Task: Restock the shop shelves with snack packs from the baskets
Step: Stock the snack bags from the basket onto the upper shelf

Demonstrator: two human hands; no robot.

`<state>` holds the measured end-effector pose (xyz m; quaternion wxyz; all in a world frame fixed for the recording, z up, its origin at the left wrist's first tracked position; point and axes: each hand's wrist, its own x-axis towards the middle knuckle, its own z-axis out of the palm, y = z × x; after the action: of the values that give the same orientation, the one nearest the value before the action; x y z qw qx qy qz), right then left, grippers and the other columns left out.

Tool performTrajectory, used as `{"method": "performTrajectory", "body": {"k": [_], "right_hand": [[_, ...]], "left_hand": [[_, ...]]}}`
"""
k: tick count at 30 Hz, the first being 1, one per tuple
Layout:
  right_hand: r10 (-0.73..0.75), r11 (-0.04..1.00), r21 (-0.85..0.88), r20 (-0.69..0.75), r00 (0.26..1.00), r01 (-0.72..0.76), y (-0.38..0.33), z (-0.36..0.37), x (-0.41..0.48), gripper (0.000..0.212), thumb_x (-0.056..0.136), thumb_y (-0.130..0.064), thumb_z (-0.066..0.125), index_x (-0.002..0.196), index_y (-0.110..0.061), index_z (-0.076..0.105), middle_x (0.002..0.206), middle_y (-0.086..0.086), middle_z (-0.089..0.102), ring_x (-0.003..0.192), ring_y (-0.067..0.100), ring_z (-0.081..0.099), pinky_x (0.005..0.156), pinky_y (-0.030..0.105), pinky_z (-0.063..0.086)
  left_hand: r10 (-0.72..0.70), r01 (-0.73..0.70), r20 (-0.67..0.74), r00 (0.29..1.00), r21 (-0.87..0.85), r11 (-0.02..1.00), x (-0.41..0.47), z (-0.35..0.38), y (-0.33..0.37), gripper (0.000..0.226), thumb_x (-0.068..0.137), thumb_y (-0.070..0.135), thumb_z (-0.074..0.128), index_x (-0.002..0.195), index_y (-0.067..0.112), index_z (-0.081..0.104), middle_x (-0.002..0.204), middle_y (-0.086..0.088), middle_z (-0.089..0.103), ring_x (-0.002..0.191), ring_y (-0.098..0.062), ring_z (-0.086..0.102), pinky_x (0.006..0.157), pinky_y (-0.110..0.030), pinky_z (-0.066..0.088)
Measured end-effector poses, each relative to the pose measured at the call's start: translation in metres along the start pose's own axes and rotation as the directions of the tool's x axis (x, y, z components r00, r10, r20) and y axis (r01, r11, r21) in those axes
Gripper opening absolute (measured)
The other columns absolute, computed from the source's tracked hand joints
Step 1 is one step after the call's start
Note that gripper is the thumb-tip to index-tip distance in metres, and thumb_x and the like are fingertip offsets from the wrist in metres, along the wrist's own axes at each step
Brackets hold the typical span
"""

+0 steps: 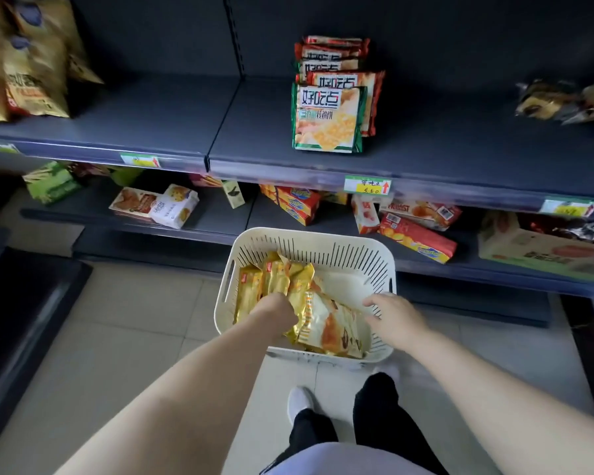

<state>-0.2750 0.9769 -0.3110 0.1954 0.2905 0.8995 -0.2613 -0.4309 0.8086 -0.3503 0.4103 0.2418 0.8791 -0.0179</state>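
White basket (309,232) holds four gold snack packs (326,325); left hand (274,311) grips one, right hand (396,318) rests spread on its rim.

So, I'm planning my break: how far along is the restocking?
Partway. Looks done: a row of biscuit packs stands on the upper shelf. In hand: left hand grips gold packs in the white basket, right hand reaches in. Left: several packs lie there; much shelf is bare.
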Motion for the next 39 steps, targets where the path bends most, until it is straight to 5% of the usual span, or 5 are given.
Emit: {"method": "performTrajectory", "body": {"k": [15,23,26,32,39], "right_hand": [[-0.01,0.986,0.166,0.117,0.993,-0.01,0.04,-0.023,0.025,0.028,0.093,-0.019,0.056,0.12,-0.022,0.064,0.132,-0.004,0.059,0.122,0.016,0.053,0.1,0.026,0.04],[-0.067,0.992,0.116,0.229,0.971,0.041,0.048,-0.039,0.042,0.029,0.095,-0.021,0.054,0.123,-0.024,0.061,0.134,-0.002,0.055,0.114,0.017,0.053,0.094,0.028,0.043],[-0.081,0.993,0.105,0.243,0.967,0.057,0.053,-0.044,0.048,0.028,0.094,-0.022,0.055,0.122,-0.025,0.062,0.134,-0.003,0.055,0.111,0.014,0.052,0.093,0.026,0.041],[-0.091,0.995,0.062,0.268,0.959,0.077,0.059,-0.056,0.057,0.03,0.094,-0.021,0.055,0.122,-0.025,0.063,0.133,-0.006,0.058,0.124,0.015,0.05,0.098,0.026,0.038],[-0.058,0.989,0.146,0.279,0.959,0.017,0.03,-0.063,0.062,0.034,0.095,-0.03,0.054,0.127,-0.022,0.059,0.129,0.0,0.061,0.114,0.02,0.058,0.097,0.031,0.046]], "left_hand": [[-0.265,0.275,0.077,0.961,-0.176,0.945,0.016,0.05,0.032,0.035,0.093,0.016,0.05,0.126,0.004,0.051,0.108,-0.008,0.061,0.104,-0.027,0.061,0.094,-0.039,0.052],[-0.402,0.421,0.127,0.907,-0.246,0.873,0.026,0.065,0.048,0.068,0.088,0.013,0.043,0.152,0.007,0.022,0.128,-0.009,0.059,0.122,-0.029,0.055,0.112,-0.052,0.035],[-0.463,0.465,0.061,0.884,-0.185,0.866,0.027,0.065,0.054,0.045,0.089,0.012,0.044,0.135,0.014,0.045,0.108,-0.002,0.065,0.115,-0.025,0.058,0.118,-0.055,0.017],[-0.409,0.413,0.075,0.909,-0.29,0.863,0.028,0.055,0.064,0.007,0.084,0.02,0.061,0.085,0.013,0.059,0.077,0.001,0.059,0.079,-0.017,0.063,0.076,-0.03,0.056],[-0.259,0.214,0.034,0.965,-0.668,0.712,0.023,0.015,0.081,0.012,0.085,0.02,0.072,0.079,0.012,0.066,0.074,0.001,0.061,0.058,-0.01,0.049,0.049,-0.02,0.039]]}}
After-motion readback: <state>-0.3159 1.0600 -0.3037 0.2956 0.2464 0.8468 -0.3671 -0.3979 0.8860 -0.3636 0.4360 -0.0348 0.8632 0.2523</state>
